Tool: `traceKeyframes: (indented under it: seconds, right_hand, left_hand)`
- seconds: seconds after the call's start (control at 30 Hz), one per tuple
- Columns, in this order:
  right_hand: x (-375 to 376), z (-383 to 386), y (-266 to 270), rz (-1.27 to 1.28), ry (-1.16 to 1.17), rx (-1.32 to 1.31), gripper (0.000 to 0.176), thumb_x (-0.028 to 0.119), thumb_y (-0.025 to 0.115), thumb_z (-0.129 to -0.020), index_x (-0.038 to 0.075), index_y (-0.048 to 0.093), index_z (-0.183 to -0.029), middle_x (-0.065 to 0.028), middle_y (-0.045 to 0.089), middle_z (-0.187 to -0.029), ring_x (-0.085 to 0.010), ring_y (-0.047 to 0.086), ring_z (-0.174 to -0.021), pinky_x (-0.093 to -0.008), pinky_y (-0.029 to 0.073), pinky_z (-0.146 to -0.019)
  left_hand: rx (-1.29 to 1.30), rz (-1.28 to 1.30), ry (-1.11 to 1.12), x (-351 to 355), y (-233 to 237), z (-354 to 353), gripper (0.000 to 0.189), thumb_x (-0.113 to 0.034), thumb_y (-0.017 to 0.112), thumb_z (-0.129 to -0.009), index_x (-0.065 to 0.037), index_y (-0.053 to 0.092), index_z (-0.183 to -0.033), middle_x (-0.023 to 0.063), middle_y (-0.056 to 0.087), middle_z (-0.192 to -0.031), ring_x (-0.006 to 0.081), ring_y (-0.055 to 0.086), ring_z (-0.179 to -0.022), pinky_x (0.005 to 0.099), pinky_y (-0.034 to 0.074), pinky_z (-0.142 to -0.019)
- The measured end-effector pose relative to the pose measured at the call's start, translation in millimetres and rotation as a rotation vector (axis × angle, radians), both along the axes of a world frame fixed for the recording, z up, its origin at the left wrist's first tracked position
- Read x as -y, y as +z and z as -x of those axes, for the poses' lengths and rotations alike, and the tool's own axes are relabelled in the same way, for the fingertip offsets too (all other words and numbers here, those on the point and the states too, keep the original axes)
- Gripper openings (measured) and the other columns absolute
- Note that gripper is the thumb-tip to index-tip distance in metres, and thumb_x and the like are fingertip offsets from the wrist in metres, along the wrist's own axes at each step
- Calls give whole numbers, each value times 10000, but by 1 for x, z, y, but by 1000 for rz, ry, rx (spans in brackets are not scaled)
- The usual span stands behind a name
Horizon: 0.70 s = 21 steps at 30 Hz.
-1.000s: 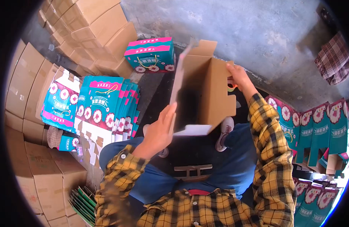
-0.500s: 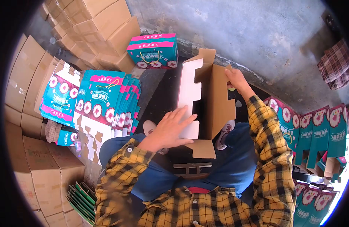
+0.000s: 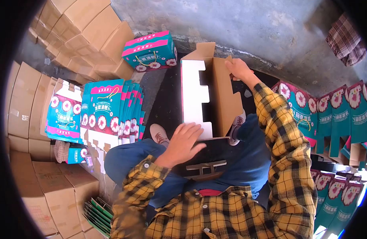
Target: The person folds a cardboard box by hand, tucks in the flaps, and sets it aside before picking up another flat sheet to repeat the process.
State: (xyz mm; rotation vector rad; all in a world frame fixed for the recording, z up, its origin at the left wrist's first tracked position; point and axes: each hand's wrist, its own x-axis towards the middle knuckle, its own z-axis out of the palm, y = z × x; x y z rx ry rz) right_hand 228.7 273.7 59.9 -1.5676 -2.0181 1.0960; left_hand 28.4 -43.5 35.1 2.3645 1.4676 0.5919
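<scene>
An open cardboard gift box stands between my feet, its brown inside facing up. Along its left side a white notched flap lies outward, and a small brown end flap sticks up at the far end. My right hand pinches the far right corner of the brown side flap. At the near left corner is my left hand, fingers spread, fingertips beside or lightly touching the white flap's end. Whether it touches is hard to tell.
A finished teal and pink box with a cord handle stands by the wall. Flattened teal boxes are stacked at left, near piled brown cartons. More teal boxes line the right side.
The near brown end flap, which stuck out toward me, is now folded out of sight. My left hand has come off the white flap's face to the near corner. My right hand keeps its hold.
</scene>
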Motion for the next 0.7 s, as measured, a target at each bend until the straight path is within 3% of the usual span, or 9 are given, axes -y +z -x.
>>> traceKeyframes:
  seconds: [0.03,0.1,0.2,0.27,0.33,0.37,0.5,0.6,0.7]
  right_hand:
    - [-1,0,0,14,32,-3,468,336,509,-1000,-94,661,-897,-164,718,-740,-256,730,-640,-347,601,-605]
    - [-1,-1,0,26,62,-8,470,336,507,-1001,-92,665,-887,-158,719,-734,-250,730,-640,-346,602,-606]
    - [0,-2,0,15,32,9,465,332,505,-997,-89,668,-881,-156,720,-728,-244,728,-631,-347,607,-610]
    - [1,-2,-1,41,36,-26,458,317,502,-993,-97,664,-885,-163,720,-728,-243,730,-623,-348,608,-594]
    - [3,-4,0,40,35,-37,455,310,500,-992,-102,663,-888,-164,721,-731,-244,730,-621,-346,609,-584]
    - [4,-4,1,41,32,-47,451,303,499,-990,-106,661,-891,-164,722,-733,-244,731,-620,-344,610,-573]
    - [5,-4,2,46,56,-66,434,292,496,-992,-99,665,-905,-160,729,-758,-249,733,-625,-338,612,-562]
    - [11,-5,7,41,71,-64,398,267,499,-991,-84,673,-920,-152,737,-784,-237,737,-633,-319,616,-561]
    - [7,-8,-4,109,68,-164,481,339,444,-1011,-78,674,-942,-170,737,-806,-293,737,-666,-384,612,-636]
  left_hand:
    - [-4,1,-2,0,-5,-7,555,-284,662,-923,6,544,-1381,223,521,-1421,408,470,-1328,481,342,-1132]
    - [115,16,245,-4,-12,-24,592,-157,711,-867,24,512,-1394,208,575,-1332,393,533,-1236,467,393,-1076]
    - [86,-42,437,-9,-13,-47,595,-103,714,-843,25,503,-1385,208,564,-1333,386,537,-1221,454,410,-1047]
    - [37,-139,391,-16,-16,-61,535,-112,682,-865,33,523,-1355,229,526,-1371,400,503,-1273,489,391,-1074]
    - [-185,-222,309,-17,-22,-80,529,-171,664,-887,49,524,-1347,258,478,-1411,414,448,-1335,558,350,-1099]
    - [-95,-166,305,-16,-21,-91,575,-262,683,-884,56,529,-1338,269,456,-1428,420,404,-1373,602,291,-1127]
    - [-13,-110,382,-27,-19,-111,644,-329,746,-841,54,538,-1314,257,474,-1422,419,424,-1335,567,287,-1126]
    - [-105,-136,414,-34,-32,-118,601,-257,724,-844,75,531,-1307,253,496,-1406,417,445,-1310,544,313,-1108]
    - [-175,-129,420,-28,-36,-110,530,-117,678,-833,85,529,-1299,244,517,-1389,414,461,-1297,514,335,-1105]
